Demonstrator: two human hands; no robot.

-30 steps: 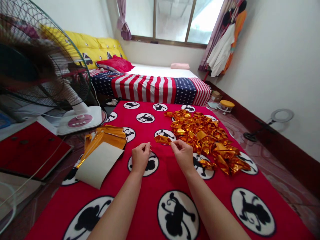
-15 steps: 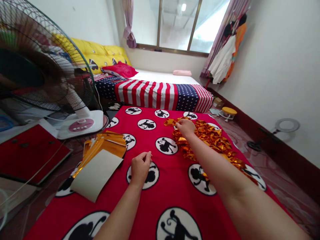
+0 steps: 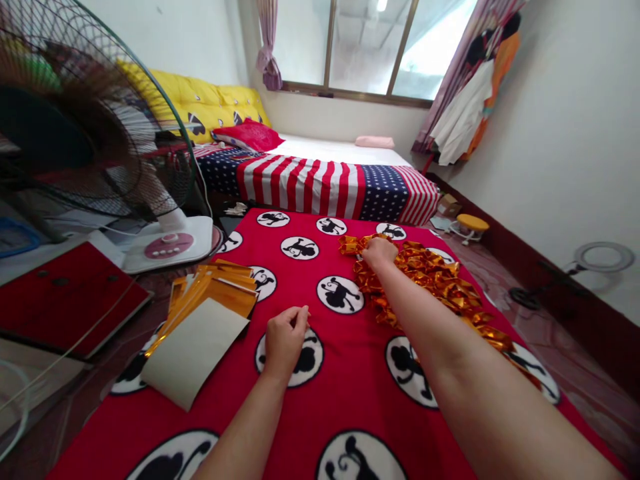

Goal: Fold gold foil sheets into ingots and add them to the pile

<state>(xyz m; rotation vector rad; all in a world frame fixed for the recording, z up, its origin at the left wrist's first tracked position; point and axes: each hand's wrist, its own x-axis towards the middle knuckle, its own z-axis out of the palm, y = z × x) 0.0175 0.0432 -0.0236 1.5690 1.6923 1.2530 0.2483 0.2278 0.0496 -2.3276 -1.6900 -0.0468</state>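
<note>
A red blanket (image 3: 345,373) with black monkey circles covers the floor in front of me. On its right side lies a pile of folded gold foil pieces (image 3: 435,280). My right hand (image 3: 379,252) is stretched out far onto the near-left edge of that pile, fingers curled down on the foil. Nearer to me, my left hand (image 3: 285,339) rests on the blanket with its fingers loosely pinched together; nothing shows in them. A stack of flat gold foil sheets (image 3: 210,293), the top one turned pale side up, lies left of that hand.
A standing fan (image 3: 90,133) with its white base (image 3: 170,243) stands close at the left, beside a red flat case (image 3: 60,297). A bed with a striped flag cover (image 3: 320,183) lies beyond the blanket. A small yellow stool (image 3: 471,224) and a ring light (image 3: 600,257) stand along the right wall.
My right hand has reached from beside my left hand out to the far left of the foil pile, carrying a folded gold piece there. The left hand stayed put.
</note>
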